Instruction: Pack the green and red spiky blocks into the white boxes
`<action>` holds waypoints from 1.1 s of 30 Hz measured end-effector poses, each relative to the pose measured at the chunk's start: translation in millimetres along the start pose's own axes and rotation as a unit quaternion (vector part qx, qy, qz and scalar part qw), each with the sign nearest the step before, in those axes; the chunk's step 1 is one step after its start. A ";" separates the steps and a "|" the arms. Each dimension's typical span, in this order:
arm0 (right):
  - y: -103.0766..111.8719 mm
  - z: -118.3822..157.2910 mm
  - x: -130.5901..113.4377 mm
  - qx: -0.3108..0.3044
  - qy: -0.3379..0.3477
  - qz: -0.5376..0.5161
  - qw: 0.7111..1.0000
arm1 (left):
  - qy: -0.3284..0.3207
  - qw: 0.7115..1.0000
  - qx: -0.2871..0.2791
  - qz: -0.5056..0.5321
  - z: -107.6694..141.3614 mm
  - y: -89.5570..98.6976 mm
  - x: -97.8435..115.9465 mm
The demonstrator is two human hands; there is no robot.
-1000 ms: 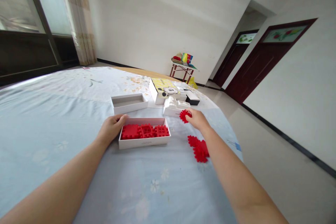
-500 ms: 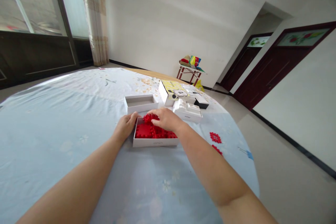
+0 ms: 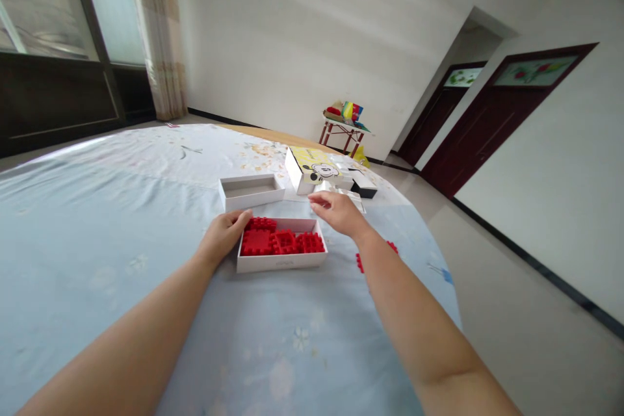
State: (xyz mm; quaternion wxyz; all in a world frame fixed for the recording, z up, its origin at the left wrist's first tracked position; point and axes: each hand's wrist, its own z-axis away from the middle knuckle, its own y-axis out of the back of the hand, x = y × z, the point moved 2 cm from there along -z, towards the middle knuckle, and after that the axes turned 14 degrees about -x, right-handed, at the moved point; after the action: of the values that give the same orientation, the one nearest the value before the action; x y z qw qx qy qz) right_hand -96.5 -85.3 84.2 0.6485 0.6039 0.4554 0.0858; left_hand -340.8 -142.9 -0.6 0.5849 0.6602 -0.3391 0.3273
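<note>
My left hand (image 3: pixel 227 234) grips the back left corner of a white box (image 3: pixel 283 262). Inside it lie several red interlocking plastic pieces with toothed edges (image 3: pixel 285 242), some solid and some with open centres. My right hand (image 3: pixel 336 210) hovers beyond the box's right back corner. Its fingers are loosely bent, with a gap at the thumb, and nothing shows between them. Partly hidden by my right forearm, more red toothed pieces (image 3: pixel 359 263) lie on the tablecloth.
Behind the box stands a shallow white tray-like lid (image 3: pixel 251 198). Further back are a yellow cartoon-printed box (image 3: pixel 309 166), a black-and-white box (image 3: pixel 364 187) and white packaging (image 3: pixel 358 200). A floral cloth (image 3: pixel 273 338) covers the round table. A small stand with colourful items (image 3: pixel 345 118) is near the wall.
My right hand has let go of a red piece, which now sits at the box's back left, and has moved right out of the box. My left hand keeps its hold.
</note>
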 end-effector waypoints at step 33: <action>35.6 157.2 108.0 -0.055 -0.318 0.070 0.944 | 0.046 0.998 -0.033 -0.034 -10.3 2.6 -10.4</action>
State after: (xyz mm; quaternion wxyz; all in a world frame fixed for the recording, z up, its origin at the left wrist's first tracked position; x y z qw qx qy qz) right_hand 89.9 -115.6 39.6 0.7840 0.5937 0.1763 -0.0410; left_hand -349.1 -132.2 -6.8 0.6321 0.6357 -0.3002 0.3260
